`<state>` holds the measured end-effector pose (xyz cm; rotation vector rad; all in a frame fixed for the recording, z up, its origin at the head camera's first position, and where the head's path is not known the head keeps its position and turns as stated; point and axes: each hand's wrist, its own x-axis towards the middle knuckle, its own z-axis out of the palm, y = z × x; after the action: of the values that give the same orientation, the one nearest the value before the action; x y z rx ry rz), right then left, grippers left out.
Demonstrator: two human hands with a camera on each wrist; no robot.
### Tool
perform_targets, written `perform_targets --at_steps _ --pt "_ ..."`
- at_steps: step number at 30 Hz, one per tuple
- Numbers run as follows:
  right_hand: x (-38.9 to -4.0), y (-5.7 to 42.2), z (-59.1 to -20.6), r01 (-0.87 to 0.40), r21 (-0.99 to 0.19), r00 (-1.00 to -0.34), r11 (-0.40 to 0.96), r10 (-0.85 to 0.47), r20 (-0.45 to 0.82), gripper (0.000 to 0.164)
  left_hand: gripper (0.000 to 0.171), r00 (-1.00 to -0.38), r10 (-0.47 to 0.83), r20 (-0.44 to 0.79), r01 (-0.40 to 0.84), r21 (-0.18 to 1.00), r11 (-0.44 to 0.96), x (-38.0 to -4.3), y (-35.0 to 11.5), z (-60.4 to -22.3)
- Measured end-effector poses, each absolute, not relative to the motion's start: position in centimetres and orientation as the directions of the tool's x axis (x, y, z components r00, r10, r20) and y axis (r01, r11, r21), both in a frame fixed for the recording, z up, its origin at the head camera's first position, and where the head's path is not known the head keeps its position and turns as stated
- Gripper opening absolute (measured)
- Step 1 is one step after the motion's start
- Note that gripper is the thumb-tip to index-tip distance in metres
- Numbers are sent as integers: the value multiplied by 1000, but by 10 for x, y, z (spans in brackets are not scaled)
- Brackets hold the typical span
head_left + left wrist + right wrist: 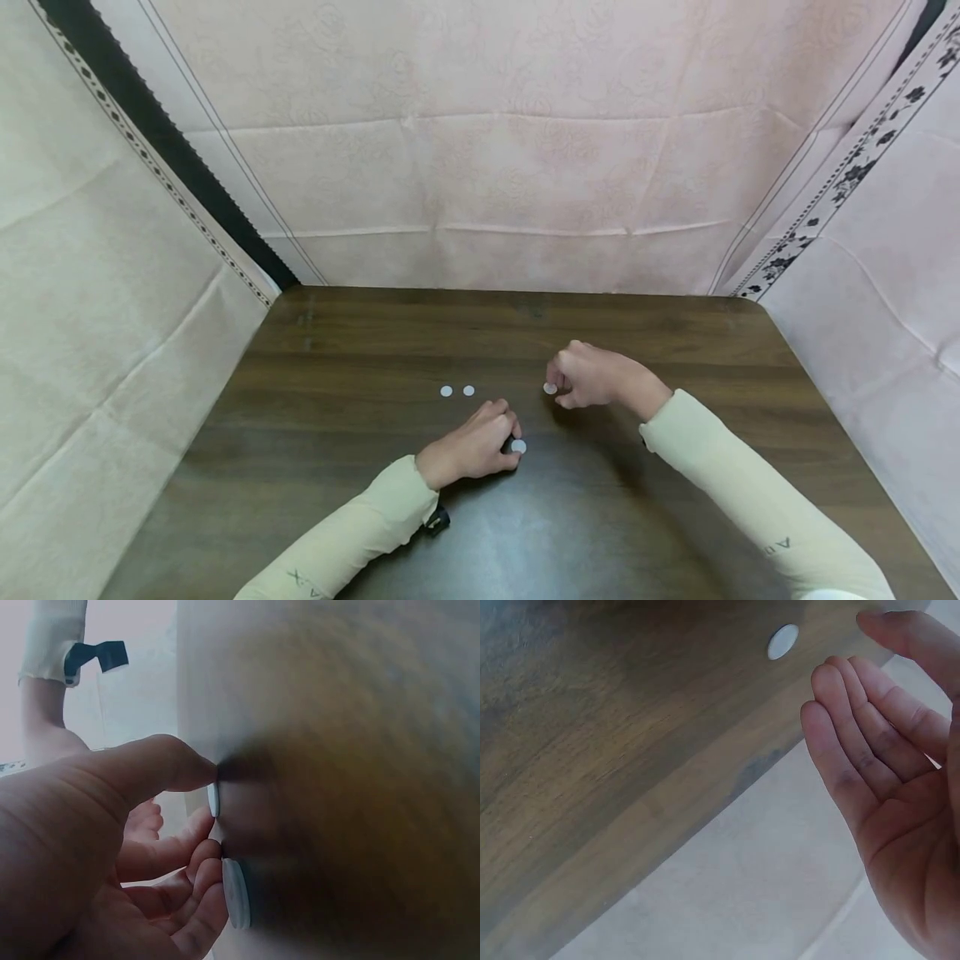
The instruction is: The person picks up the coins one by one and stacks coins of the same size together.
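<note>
Toward the middle of the table, my left hand (474, 446) rests low with its fingers bent. A small white disc (518, 447) sits at the opening between its thumb and forefinger, which pinch it. In the left wrist view, a thin white edge (213, 799) shows just under the thumb tip, and a larger-looking white disc (236, 892) stands by the curled fingers. My right hand (596, 375) hovers farther right, a white disc (550, 388) beside its fingertips. The right wrist view shows its fingers loosely bent, thumb apart, with a white disc (783, 641) on the wood beyond them.
Two more white discs, a left one (446, 391) and a right one (468, 390), lie side by side beyond my left hand. The dark wooden table (360, 333) ends at a pale cloth backdrop (487, 183), with cloth on both sides.
</note>
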<state>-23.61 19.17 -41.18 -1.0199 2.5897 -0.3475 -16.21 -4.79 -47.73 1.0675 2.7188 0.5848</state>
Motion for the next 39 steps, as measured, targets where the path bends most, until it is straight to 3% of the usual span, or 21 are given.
perform_targets --at_steps 11,21,30,39 --pt "-255 188 -426 -611 -324 -687 722 -687 -236 11 19 -725 688 -8 626 408 665 -160 -50 -476" --pt "-262 184 -435 -621 -257 -697 741 -671 -250 17 19 -733 680 -26 612 411 675 -161 -50 -477" --pt "-266 180 -435 -608 -288 -677 740 -672 -299 10 19 -741 670 -41 597 415 686 -161 -50 -477" --pt "-273 174 -439 -621 -290 -650 729 -685 -329 40 18 -740 671 -36 604 402 688 -160 -49 -476"
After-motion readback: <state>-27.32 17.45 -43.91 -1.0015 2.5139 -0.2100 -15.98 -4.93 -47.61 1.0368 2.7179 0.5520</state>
